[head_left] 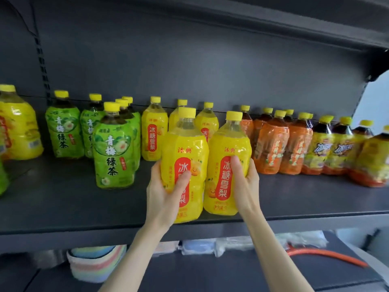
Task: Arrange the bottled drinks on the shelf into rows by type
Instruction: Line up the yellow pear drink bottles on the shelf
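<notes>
My left hand grips the left bottle low on its label, thumb across the front, fingers curled round the side. My right hand grips the right bottle likewise, thumb on the red label panel. Both bottles (yellow wrap, yellow caps) are near upright, touching each other, at the front edge of the shelf; whether their bases rest on it I cannot tell. Three matching bottles stand behind. Green bottles stand to the left, orange bottles to the right
</notes>
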The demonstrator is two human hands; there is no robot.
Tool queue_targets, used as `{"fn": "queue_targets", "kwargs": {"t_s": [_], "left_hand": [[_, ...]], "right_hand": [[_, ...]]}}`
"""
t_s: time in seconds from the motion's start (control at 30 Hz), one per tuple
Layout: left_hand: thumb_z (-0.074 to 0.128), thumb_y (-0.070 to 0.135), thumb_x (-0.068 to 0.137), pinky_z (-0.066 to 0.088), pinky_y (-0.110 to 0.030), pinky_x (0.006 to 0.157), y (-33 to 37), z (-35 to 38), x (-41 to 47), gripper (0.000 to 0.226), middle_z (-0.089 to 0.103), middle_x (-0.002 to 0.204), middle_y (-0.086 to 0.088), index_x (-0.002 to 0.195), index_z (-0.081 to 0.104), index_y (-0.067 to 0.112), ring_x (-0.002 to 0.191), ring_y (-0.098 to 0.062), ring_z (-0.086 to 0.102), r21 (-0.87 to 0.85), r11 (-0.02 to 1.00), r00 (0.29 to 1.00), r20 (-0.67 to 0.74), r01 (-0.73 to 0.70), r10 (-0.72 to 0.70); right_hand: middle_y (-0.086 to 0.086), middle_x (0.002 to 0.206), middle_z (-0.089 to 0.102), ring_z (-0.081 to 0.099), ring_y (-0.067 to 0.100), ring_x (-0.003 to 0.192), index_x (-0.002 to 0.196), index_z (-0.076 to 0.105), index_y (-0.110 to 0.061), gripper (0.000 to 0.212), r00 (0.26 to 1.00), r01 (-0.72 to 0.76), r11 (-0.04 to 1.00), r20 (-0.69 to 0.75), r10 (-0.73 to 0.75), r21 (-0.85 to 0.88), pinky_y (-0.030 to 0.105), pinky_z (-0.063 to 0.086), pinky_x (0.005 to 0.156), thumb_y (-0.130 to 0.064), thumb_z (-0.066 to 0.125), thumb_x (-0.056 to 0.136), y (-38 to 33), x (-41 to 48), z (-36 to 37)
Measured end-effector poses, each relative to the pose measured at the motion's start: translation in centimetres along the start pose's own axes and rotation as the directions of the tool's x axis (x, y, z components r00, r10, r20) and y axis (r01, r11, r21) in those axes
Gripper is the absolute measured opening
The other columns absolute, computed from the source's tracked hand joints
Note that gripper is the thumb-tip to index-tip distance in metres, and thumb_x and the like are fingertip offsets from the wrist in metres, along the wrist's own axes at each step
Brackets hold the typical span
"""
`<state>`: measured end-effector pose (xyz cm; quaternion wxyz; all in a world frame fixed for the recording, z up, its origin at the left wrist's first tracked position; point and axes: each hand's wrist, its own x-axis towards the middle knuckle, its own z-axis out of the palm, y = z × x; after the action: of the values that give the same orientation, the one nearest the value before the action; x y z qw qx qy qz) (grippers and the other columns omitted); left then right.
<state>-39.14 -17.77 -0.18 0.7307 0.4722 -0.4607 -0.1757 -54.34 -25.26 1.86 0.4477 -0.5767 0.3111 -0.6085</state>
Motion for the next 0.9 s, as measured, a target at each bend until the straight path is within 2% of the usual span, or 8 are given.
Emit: {"fn": "queue_targets", "kwargs": {"t_s": [0.1,0.23,0.4,0.47,0.6,0.7,0.83,0.9], "left_hand": [[0.060,0.064,0.063,0.052,-0.015,0.073,-0.6,1.5,0.6,0.077,0.062,0.109,0.017,0.129,0.043,0.029,0.096,0.003,0.062,-0.002,1.000,1.000,-0.011,0.022,-0.022],[0.061,0.064,0.063,0.051,-0.023,0.076,-1.4,1.7,1.9,0.074,0.063,0.111,0.016,0.127,0.045,0.030,0.096,0.001,0.063,-0.009,0.999,0.998,-0.037,0.042,-0.043],[0.063,0.062,0.064,0.052,-0.021,0.074,-1.8,1.0,3.2,0.076,0.061,0.114,0.015,0.130,0.042,0.032,0.096,0.001,0.062,0.001,0.999,0.998,-0.044,0.054,-0.054],[0.063,0.054,0.070,0.052,-0.016,0.068,-2.0,0.9,3.3,0.067,0.060,0.114,0.015,0.130,0.041,0.032,0.095,0.004,0.062,-0.008,0.998,0.997,-0.038,0.062,-0.062],[0.063,0.058,0.068,0.053,-0.015,0.070,-2.0,0.9,2.9,0.076,0.059,0.117,0.016,0.135,0.037,0.033,0.099,0.002,0.061,-0.003,0.997,0.997,-0.010,0.072,-0.073],[0.060,0.063,0.063,0.053,-0.023,0.077,-2.1,1.0,2.8,0.078,0.059,0.118,0.017,0.133,0.036,0.039,0.102,-0.001,0.061,0.019,0.997,0.997,0.013,0.071,-0.071],[0.061,0.064,0.062,0.053,-0.024,0.078,-2.1,1.2,2.9,0.076,0.059,0.119,0.016,0.130,0.036,0.042,0.103,-0.002,0.061,0.020,0.996,0.996,0.030,0.082,-0.083],[0.063,0.068,0.059,0.054,-0.021,0.075,-2.0,1.2,2.8,0.080,0.059,0.117,0.018,0.130,0.036,0.043,0.102,0.000,0.061,0.019,0.996,0.996,0.027,0.088,-0.089]], "right_hand": [[0.001,0.112,0.068,0.069,0.017,0.098,0.124,0.052,-0.024,0.053,0.999,-0.030,0.999,0.037,0.031,-0.018,0.034,0.058,0.080,-0.051,0.058,0.079,1.1,2.5,-1.0],[-0.005,0.112,0.065,0.066,0.015,0.102,0.129,0.045,-0.024,0.045,0.994,-0.037,0.998,0.105,0.042,-0.050,0.031,0.057,0.082,-0.041,0.057,0.089,2.4,5.8,-0.7],[0.002,0.124,0.061,0.058,0.027,0.116,0.117,0.053,-0.045,0.063,0.984,-0.026,0.956,0.162,0.076,-0.293,0.053,0.049,0.097,-0.083,0.058,0.067,6.1,11.0,0.5],[0.004,0.124,0.060,0.058,0.029,0.116,0.119,0.054,-0.044,0.069,0.975,-0.024,0.946,0.200,0.093,-0.324,0.054,0.049,0.097,-0.086,0.057,0.064,8.1,13.1,0.5],[0.006,0.119,0.067,0.066,0.023,0.106,0.125,0.053,-0.018,0.068,0.964,-0.030,0.980,0.253,0.081,-0.199,0.049,0.054,0.093,-0.062,0.061,0.074,5.6,12.7,1.5],[0.006,0.119,0.067,0.066,0.022,0.106,0.124,0.053,-0.018,0.061,0.959,-0.034,0.982,0.270,0.084,-0.186,0.046,0.054,0.093,-0.055,0.060,0.078,5.6,13.1,1.8],[-0.003,0.111,0.063,0.063,0.017,0.102,0.118,0.047,-0.025,0.026,0.951,-0.065,0.983,0.287,0.114,-0.173,0.031,0.054,0.086,-0.033,0.055,0.095,5.9,13.7,1.6],[-0.003,0.114,0.060,0.061,0.017,0.104,0.120,0.044,-0.024,0.028,0.950,-0.071,0.983,0.290,0.119,-0.172,0.030,0.051,0.087,-0.033,0.053,0.096,5.8,13.8,1.6]]}}
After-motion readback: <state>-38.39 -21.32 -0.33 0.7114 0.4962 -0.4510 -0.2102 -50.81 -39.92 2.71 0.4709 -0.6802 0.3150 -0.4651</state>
